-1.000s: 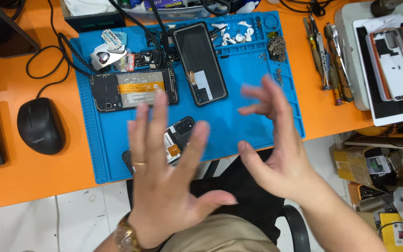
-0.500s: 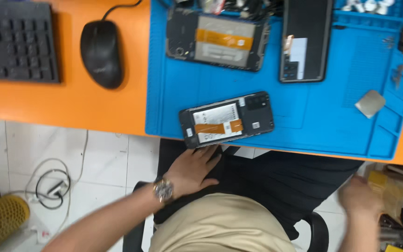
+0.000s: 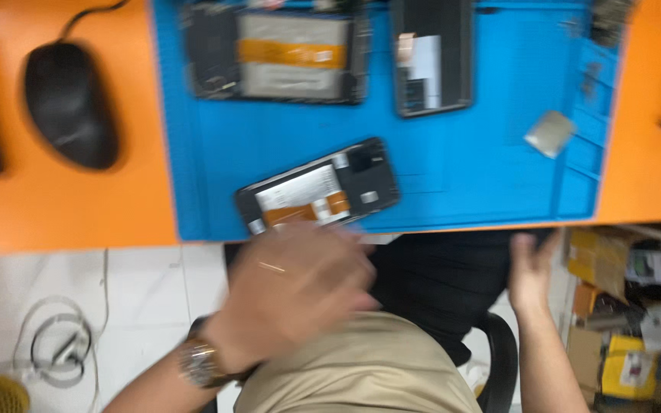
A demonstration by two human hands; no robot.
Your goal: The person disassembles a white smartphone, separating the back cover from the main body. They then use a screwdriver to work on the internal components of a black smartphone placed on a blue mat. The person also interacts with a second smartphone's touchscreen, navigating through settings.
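An orange bench (image 3: 63,206) carries a blue repair mat (image 3: 491,153); I see the opened phone (image 3: 319,190) lying back-up at its near edge, within reach. My left hand (image 3: 296,287) hovers just below, fingers loosely curled, empty; my right hand (image 3: 531,268) hangs open under the bench edge

Black computer mouse (image 3: 70,103) sits on the orange desk (image 3: 63,206), left of the blue rubber work mat (image 3: 491,153); a small silver metal plate (image 3: 549,134) lies on the mat.
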